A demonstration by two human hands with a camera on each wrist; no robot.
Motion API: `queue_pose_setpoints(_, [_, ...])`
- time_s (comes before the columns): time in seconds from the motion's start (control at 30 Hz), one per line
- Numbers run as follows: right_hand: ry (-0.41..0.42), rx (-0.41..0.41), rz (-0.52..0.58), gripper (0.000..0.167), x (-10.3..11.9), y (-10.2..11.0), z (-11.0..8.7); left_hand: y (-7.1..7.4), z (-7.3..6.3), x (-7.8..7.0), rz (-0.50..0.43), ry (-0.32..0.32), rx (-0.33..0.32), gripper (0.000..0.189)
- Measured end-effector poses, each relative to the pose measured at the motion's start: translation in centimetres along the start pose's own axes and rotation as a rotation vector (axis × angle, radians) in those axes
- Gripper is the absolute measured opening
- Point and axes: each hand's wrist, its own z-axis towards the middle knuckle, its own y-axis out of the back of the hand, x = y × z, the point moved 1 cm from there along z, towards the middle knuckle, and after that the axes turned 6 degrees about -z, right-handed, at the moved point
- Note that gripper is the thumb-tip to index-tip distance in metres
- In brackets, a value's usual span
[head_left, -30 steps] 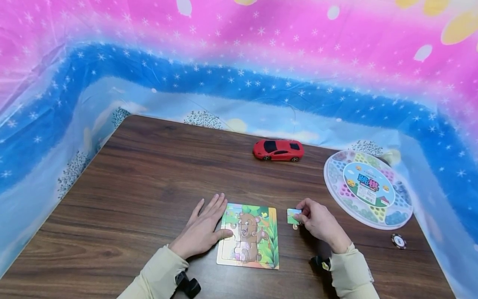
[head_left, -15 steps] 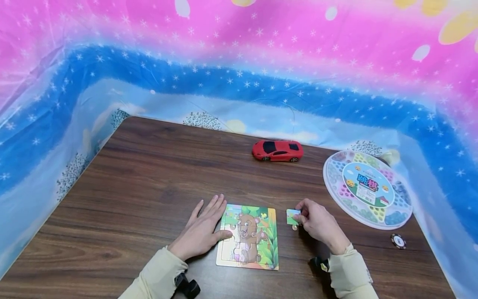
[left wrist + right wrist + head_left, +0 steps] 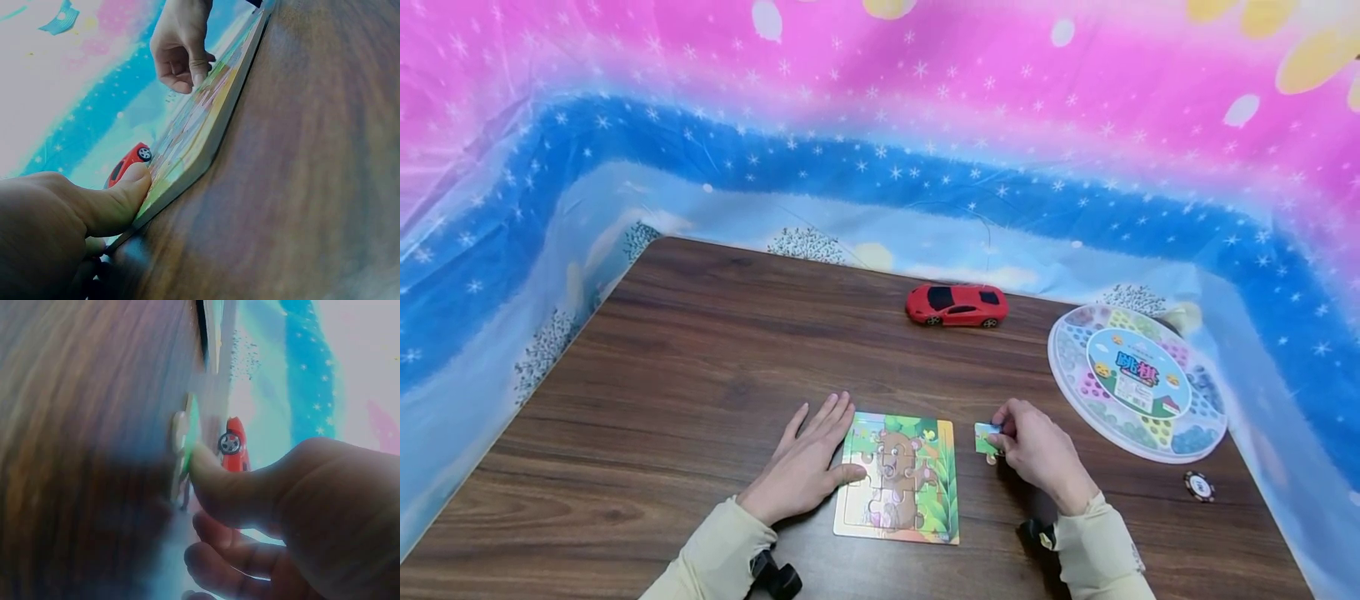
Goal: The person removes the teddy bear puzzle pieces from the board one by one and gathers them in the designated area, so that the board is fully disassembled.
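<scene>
A bear jigsaw puzzle (image 3: 945,497) lies flat on the table in its frame, its pieces fitted together across the picture. My left hand (image 3: 805,467) rests flat beside its left edge with fingers spread. The thumb (image 3: 115,203) of that hand lies on the puzzle's border. To the right of the puzzle, my right hand (image 3: 1040,450) pinches a jigsaw piece (image 3: 984,438) between thumb and fingers. In the right wrist view the green-faced piece (image 3: 192,428) is held low over the wood; whether it touches the table I cannot tell.
A red toy car (image 3: 957,306) stands near the table's back edge. At the right lies a round Chinese checkers set (image 3: 1138,373), with a poker chip (image 3: 1199,486) nearer me. A printed cloth (image 3: 880,158) hangs behind the wooden table (image 3: 715,342).
</scene>
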Motion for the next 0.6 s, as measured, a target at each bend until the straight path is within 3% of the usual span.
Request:
queue_pose_setpoints(0.13, [0.033, -0.050, -0.005, 0.022, 0.9, 0.6, -0.3, 0.0, 0.0, 0.0, -0.002, 0.006, 0.009, 0.086])
queue_pose_setpoints(0.33, [0.052, -0.096, 0.134, 0.016, 3.0, 0.9, -0.5, -0.1, 0.0, 0.1, 0.002, 0.010, 0.010, 0.084])
queue_pose_setpoints(0.6, [0.126, -0.093, 0.152, 0.013, 5.6, -1.2, -0.5, -0.1, 0.0, 0.1, -0.002, 0.003, 0.003, 0.084])
